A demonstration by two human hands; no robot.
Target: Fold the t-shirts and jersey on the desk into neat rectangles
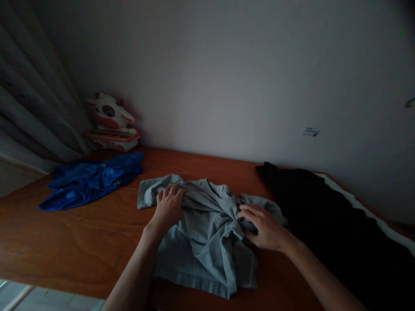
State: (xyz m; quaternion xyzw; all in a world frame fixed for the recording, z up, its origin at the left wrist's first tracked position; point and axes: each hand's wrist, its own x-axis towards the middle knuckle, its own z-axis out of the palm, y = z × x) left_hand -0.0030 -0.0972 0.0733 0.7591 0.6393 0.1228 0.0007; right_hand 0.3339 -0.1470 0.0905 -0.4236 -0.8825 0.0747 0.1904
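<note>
A grey T-shirt (201,242) lies spread on the wooden table, its collar toward the wall and its hem toward me. Creases gather in the cloth near its right side. My left hand (170,203) rests on the shirt near the left sleeve, fingers spread over the fabric. At the right shoulder, my right hand (261,224) pinches a bunched fold of the shirt between thumb and fingers, and wrinkles run out from that grip.
Crumpled blue cloth (94,179) lies at the table's left. Behind it stands a cow-shaped toy keyboard (112,123) beside a curtain (32,86). Black cloth (330,224) with a white edge covers the right side. A wall (220,77) rises behind the wooden table (81,242).
</note>
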